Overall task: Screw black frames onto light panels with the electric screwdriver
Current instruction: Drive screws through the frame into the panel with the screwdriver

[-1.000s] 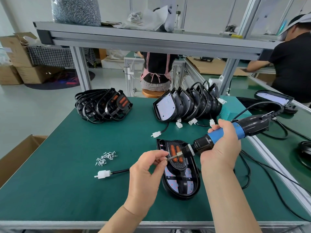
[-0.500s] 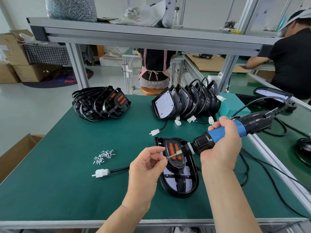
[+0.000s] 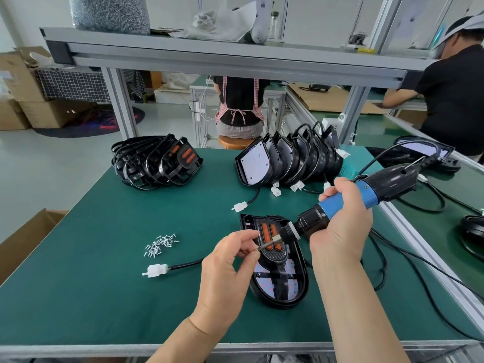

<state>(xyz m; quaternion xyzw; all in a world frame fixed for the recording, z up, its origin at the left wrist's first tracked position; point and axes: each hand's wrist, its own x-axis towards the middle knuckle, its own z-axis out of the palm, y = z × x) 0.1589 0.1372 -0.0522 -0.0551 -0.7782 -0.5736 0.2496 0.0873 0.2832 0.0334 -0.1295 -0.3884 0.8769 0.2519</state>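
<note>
The table (image 3: 78, 297) has a matt green mat edged in brushed metal. The light panel (image 3: 296, 294) is glossy black plastic. The electric screwdriver (image 3: 340, 203) has a smooth blue plastic grip and metal bit.

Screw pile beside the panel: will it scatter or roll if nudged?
Probably scatters: the screws lie loose and tiny, unboxed. Likely little rolling, since the green mat looks soft and flat. Pinching one singly looks fiddly.

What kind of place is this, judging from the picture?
Probably an assembly workshop: a green-matted workbench, a leaning row of black light panels, and a blue-and-black electric screwdriver.
</note>
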